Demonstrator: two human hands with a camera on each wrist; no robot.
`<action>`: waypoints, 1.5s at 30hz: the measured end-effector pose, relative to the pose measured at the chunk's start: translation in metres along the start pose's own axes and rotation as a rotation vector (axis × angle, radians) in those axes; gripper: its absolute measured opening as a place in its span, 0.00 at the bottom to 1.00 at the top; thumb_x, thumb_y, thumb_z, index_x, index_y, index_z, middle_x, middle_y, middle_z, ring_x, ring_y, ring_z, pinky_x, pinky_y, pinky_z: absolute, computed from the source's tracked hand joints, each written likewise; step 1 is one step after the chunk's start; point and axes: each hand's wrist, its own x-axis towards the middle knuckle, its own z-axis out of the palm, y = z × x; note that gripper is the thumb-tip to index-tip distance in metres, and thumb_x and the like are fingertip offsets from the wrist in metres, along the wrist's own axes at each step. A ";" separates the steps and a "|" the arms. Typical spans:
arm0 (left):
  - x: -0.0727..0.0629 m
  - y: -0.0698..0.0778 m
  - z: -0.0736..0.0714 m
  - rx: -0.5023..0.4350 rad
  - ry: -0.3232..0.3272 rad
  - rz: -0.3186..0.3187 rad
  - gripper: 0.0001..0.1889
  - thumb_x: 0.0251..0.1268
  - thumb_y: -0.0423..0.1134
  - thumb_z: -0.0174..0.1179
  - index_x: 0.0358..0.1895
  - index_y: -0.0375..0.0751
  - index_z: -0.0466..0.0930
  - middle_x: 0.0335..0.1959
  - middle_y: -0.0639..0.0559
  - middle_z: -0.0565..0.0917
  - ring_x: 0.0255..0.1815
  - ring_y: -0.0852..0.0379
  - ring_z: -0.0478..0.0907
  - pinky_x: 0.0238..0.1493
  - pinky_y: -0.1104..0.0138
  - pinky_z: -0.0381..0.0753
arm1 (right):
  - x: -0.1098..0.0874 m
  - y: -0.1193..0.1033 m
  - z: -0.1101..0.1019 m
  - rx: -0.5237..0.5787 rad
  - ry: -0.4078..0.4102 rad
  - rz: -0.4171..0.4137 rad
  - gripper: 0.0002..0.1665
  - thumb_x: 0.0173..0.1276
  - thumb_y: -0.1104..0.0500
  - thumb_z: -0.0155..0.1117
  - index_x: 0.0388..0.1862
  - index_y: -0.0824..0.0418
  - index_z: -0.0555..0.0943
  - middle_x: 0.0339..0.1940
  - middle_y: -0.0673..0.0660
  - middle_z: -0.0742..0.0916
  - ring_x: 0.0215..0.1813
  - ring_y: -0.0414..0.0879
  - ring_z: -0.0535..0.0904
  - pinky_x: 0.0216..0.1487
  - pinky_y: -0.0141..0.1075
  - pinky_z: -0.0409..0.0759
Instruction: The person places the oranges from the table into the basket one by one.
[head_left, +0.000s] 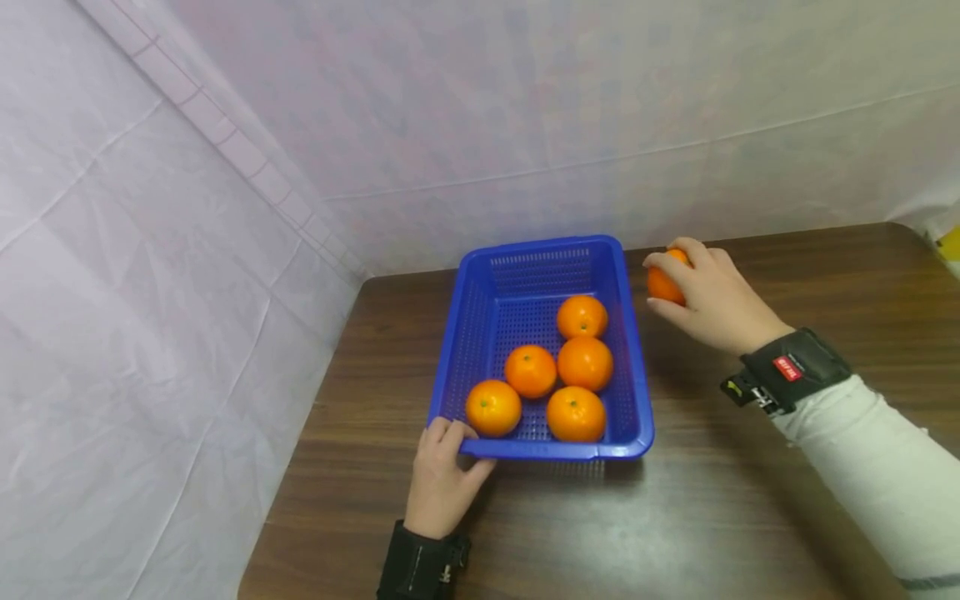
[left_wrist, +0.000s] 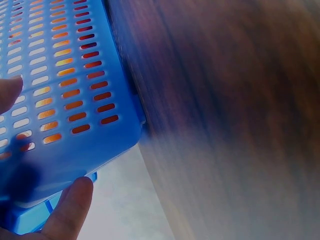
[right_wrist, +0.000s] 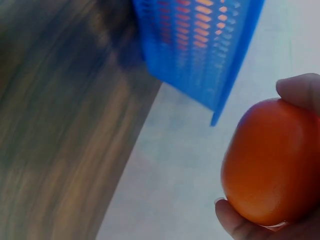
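A blue plastic basket (head_left: 555,451) with slotted walls stands on the table, several oranges (head_left: 585,363) inside it. At its near left corner my left hand (head_left: 442,475) grips the rim, thumb on the near side and fingers over the edge. In the left wrist view, fingers (left_wrist: 70,207) touch the basket's wall (left_wrist: 75,145). To the right of the basket, my right hand (head_left: 712,292) holds an orange (head_left: 664,283) between thumb and fingers. The right wrist view shows this orange (right_wrist: 272,162) apart from the basket (right_wrist: 190,75); the palm is mostly out of sight.
The dark wood table (head_left: 360,450) extends to both sides of the basket. Behind it hangs a pale sheeted wall (head_left: 525,108), close to the basket's far rim. Another white sheet (head_left: 150,333) rises along the left edge. Something yellow (head_left: 949,243) shows at the far right.
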 end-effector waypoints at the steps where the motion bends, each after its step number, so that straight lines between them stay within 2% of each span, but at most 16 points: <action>1: 0.000 0.000 0.000 0.001 0.000 -0.001 0.20 0.41 0.39 0.80 0.34 0.49 0.76 0.33 0.57 0.70 0.35 0.60 0.69 0.38 0.67 0.70 | 0.002 -0.003 0.000 0.002 0.008 -0.011 0.28 0.68 0.53 0.69 0.65 0.56 0.74 0.65 0.69 0.70 0.57 0.74 0.66 0.52 0.63 0.73; 8: 0.000 0.001 -0.001 0.002 0.003 -0.001 0.20 0.42 0.39 0.80 0.34 0.49 0.76 0.33 0.57 0.71 0.35 0.60 0.69 0.38 0.67 0.69 | 0.013 -0.026 -0.004 -0.014 0.025 -0.085 0.30 0.68 0.54 0.69 0.67 0.57 0.73 0.67 0.70 0.70 0.61 0.74 0.66 0.59 0.65 0.69; 18: 0.000 0.000 0.000 0.000 0.006 0.009 0.20 0.42 0.39 0.80 0.34 0.49 0.76 0.32 0.57 0.70 0.35 0.60 0.68 0.38 0.67 0.69 | 0.031 -0.051 -0.008 -0.021 0.019 -0.151 0.31 0.67 0.53 0.69 0.67 0.56 0.74 0.68 0.70 0.70 0.61 0.72 0.68 0.60 0.63 0.71; 27: 0.001 -0.002 0.002 -0.002 0.012 0.006 0.20 0.41 0.39 0.80 0.34 0.49 0.75 0.32 0.57 0.70 0.35 0.60 0.68 0.38 0.67 0.69 | 0.048 -0.073 -0.001 -0.020 -0.004 -0.213 0.30 0.67 0.55 0.68 0.67 0.55 0.74 0.69 0.70 0.70 0.61 0.72 0.68 0.64 0.62 0.70; 34: 0.001 -0.003 0.003 -0.009 0.020 0.012 0.20 0.41 0.39 0.80 0.34 0.49 0.75 0.32 0.57 0.70 0.34 0.60 0.68 0.38 0.68 0.68 | 0.059 -0.090 0.005 0.008 -0.023 -0.222 0.30 0.69 0.50 0.67 0.68 0.54 0.74 0.69 0.68 0.70 0.62 0.70 0.68 0.64 0.61 0.69; 45: 0.002 0.000 0.005 -0.006 0.033 0.021 0.21 0.40 0.39 0.81 0.33 0.50 0.75 0.32 0.57 0.71 0.34 0.60 0.68 0.37 0.67 0.68 | 0.064 -0.101 0.019 0.035 -0.083 -0.199 0.32 0.69 0.48 0.67 0.70 0.53 0.73 0.71 0.65 0.69 0.64 0.69 0.67 0.65 0.60 0.70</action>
